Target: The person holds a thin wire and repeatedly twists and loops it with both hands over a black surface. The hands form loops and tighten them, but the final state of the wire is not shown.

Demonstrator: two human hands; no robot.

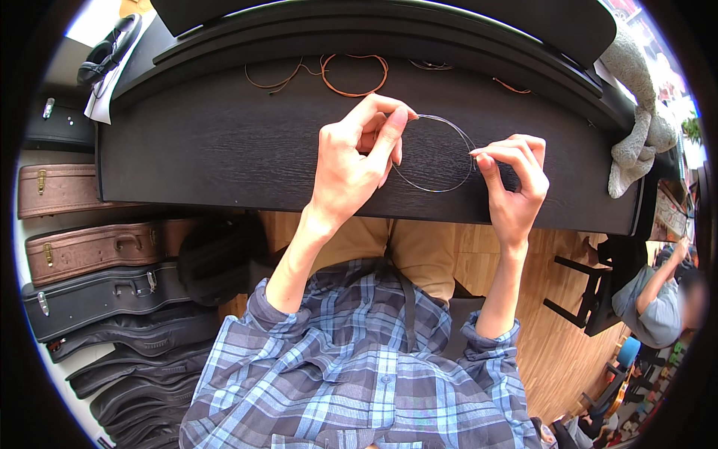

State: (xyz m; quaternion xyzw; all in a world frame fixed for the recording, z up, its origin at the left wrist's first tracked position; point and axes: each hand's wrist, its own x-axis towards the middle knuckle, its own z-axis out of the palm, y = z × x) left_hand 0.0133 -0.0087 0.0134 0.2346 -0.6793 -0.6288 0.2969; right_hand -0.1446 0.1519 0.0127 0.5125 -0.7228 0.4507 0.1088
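Between my two hands a thin coiled metal wire, which looks like an instrument string [440,191], forms a loop above a black wooden surface [235,151]. My left hand [359,157] pinches the coil's upper left side between thumb and fingers. The right side of the loop is pinched by the thumb and fingertips of my right hand [513,182]. Along the back of the surface lie a copper-coloured coil [354,94], a loose brownish string [269,88], a thin silvery coil [431,67] and a short orange-brown strand [511,86].
Headphones [106,53] rest at the far left, a grey plush toy [634,151] at the right edge. Brown instrument cases [92,252] and black ones [106,294] line the left side. A black stool [600,286] and a seated person [653,303] are at the right.
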